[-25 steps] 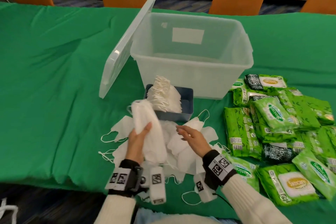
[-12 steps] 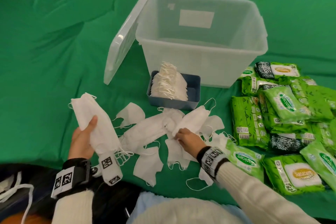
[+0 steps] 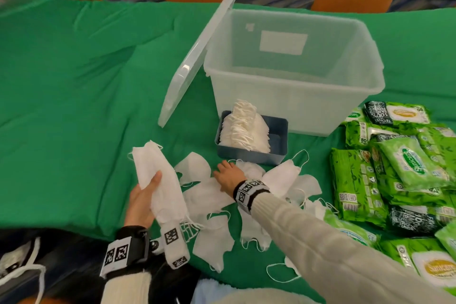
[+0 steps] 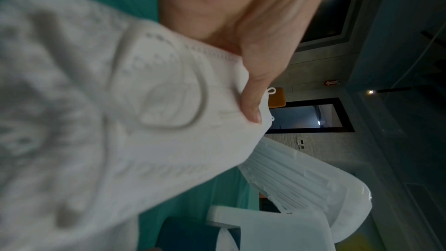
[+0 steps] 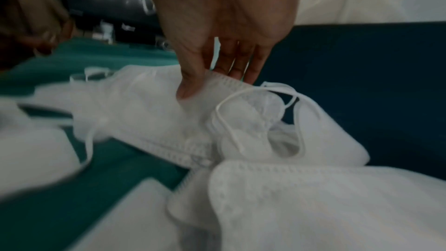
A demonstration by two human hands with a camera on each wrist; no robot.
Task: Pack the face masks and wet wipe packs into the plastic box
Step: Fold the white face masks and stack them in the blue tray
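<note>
left hand (image 3: 142,201) grips mask stack (image 3: 158,180) | right hand (image 5: 217,26) pinches loose mask (image 5: 169,114), wrist views blurred | wipe packs (image 3: 399,168) cut off at right edge

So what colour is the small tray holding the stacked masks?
Slate blue; the small tray shows best in the head view.

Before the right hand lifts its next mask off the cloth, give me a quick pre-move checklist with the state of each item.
1. Left hand keeps a grip on the gathered mask stack: ok.
2. Right hand has pinched a loose mask, thumb on top: ok.
3. That pinch takes one mask only: cannot tell, the masks overlap.
4. Ear loops free of neighbouring masks: not ok, they lie tangled.
5. Plastic box open, lid leaning on its side: ok.
6. Wet wipe packs away from the hands' path: ok.
</note>
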